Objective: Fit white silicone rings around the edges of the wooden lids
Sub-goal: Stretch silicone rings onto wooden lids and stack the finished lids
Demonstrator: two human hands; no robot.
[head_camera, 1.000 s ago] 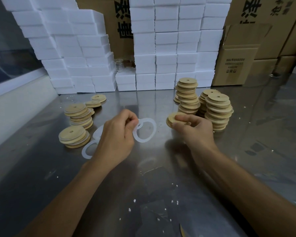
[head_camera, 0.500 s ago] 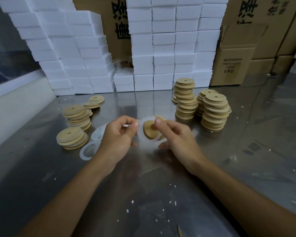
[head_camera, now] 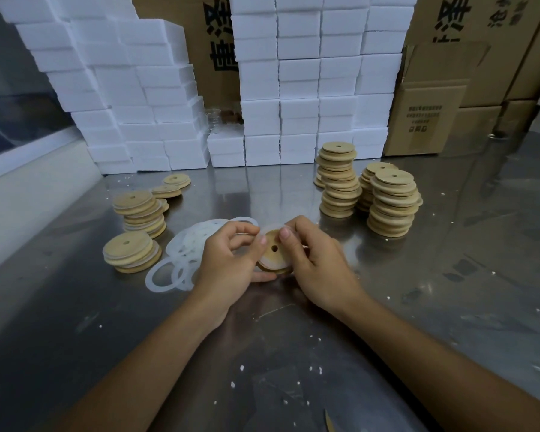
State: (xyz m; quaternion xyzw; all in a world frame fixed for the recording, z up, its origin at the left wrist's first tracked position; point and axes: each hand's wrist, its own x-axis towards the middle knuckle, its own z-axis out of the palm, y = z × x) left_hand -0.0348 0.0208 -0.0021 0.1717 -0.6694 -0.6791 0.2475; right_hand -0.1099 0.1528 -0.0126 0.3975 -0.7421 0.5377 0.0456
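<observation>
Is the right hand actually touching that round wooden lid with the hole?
Touching. The head view shows the right hand with its fingertips pressed on the rim of the round wooden lid, which the left hand also holds.

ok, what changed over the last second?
The right hand carried a wooden lid left from the tall stacks to meet the left hand, which brought its silicone ring over it. Both now grip lid and ring together. Loose rings and stacks unchanged.
</observation>
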